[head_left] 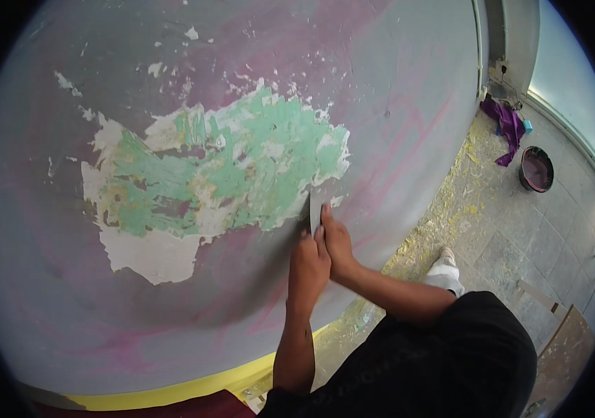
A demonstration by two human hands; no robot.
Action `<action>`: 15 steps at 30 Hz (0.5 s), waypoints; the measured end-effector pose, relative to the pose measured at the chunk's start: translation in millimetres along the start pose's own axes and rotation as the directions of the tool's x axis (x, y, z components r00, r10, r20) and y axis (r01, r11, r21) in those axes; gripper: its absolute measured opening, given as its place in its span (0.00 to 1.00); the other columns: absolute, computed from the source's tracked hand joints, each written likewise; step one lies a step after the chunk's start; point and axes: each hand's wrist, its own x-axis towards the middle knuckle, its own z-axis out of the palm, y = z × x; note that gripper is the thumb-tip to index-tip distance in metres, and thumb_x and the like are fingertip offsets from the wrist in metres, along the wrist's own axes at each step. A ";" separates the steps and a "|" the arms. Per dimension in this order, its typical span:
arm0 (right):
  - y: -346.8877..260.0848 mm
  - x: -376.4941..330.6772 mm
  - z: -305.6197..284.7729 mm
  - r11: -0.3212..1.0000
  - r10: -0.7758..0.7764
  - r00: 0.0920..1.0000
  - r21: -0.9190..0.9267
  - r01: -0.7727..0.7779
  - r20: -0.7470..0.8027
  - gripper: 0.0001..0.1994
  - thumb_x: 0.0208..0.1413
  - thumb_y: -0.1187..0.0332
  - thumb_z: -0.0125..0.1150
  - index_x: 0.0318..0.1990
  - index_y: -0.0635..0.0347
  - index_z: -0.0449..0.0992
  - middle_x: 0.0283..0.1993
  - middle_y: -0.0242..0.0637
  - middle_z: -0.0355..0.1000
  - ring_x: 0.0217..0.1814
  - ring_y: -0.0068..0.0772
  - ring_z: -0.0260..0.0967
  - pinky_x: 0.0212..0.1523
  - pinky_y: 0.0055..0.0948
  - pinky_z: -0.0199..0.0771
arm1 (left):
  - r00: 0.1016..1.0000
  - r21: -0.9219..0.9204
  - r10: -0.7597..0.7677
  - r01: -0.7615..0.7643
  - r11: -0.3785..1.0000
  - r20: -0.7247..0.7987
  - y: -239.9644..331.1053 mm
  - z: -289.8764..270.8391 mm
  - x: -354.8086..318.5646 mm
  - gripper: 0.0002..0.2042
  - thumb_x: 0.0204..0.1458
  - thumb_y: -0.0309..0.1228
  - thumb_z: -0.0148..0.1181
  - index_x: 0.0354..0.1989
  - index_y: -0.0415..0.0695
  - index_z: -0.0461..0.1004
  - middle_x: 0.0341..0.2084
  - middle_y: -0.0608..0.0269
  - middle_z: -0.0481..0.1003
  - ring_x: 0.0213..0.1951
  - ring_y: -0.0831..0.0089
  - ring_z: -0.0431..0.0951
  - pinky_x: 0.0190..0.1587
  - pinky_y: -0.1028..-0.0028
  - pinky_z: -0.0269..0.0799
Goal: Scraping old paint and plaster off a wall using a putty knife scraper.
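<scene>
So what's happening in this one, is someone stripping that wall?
A person is scraping paint off a grey-purple wall. Both hands grip a flat scraper: the left hand sits lower, the right hand beside it, and the blade is pressed to the right edge of a large bared patch showing green and white layers underneath. Paint flakes litter the tiled floor along the wall's foot. Further back lie a dark bucket and a purple cloth.

Flat grey scraper (pixel 315 209), blade upright against the wall, at the right edge of the bare green patch (pixel 241 174)
</scene>
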 end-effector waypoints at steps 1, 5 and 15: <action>-1.8 -0.5 1.3 1.000 -0.003 1.000 0.002 0.003 0.000 0.30 0.72 0.43 0.42 0.25 0.57 0.70 0.22 0.25 0.63 0.24 0.18 0.57 0.27 0.27 0.63 | 0.998 -0.001 0.017 -0.017 1.000 0.054 -1.6 -1.3 12.9 0.21 0.69 0.37 0.44 0.36 0.28 0.73 0.27 0.29 0.74 0.34 0.30 0.74 0.35 0.45 0.69; -19.3 -12.4 8.8 0.894 0.127 0.990 0.424 -0.143 0.066 0.29 0.72 0.44 0.42 0.25 0.57 0.70 0.23 0.26 0.65 0.24 0.20 0.59 0.28 0.29 0.64 | 0.998 0.030 -0.010 0.009 1.000 0.055 12.1 -5.1 2.0 0.21 0.69 0.38 0.44 0.37 0.28 0.73 0.28 0.28 0.74 0.35 0.31 0.75 0.35 0.45 0.69; -17.3 -12.4 13.4 0.886 0.179 0.979 0.417 -0.204 0.098 0.29 0.73 0.44 0.41 0.28 0.59 0.73 0.24 0.29 0.67 0.27 0.19 0.61 0.30 0.26 0.66 | 0.993 -0.008 -0.106 0.106 0.994 0.052 16.1 -10.9 4.2 0.22 0.70 0.38 0.42 0.35 0.28 0.73 0.24 0.29 0.73 0.34 0.32 0.75 0.34 0.47 0.70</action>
